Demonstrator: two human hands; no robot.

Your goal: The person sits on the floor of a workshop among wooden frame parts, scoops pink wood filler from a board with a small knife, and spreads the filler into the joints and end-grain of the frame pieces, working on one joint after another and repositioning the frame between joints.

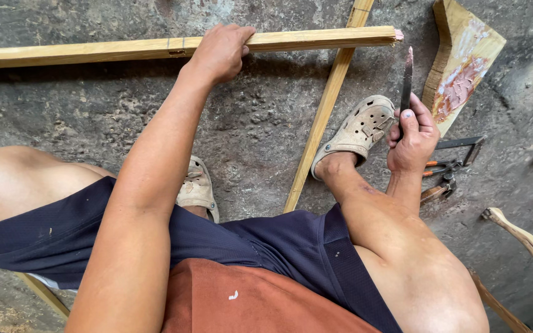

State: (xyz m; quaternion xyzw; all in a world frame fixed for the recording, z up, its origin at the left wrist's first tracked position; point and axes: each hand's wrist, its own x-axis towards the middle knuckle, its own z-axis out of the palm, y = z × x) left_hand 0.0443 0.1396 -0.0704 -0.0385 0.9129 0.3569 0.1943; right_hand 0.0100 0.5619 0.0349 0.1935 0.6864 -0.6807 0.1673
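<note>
Left hand clamps the long wooden batten at upper frame; it's stiff, light, best gripped mid-length. Right hand clenches a chisel.

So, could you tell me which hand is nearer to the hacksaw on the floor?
Right. The right hand, gripping a chisel, is just beside the hacksaw; the left hand holds the long wooden strip far away.

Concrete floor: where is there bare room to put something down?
Bare floor lies below the long wooden batten, left of the diagonal slat. Crowded on the right: hacksaw, pliers and wooden handles beside the right hand.
</note>
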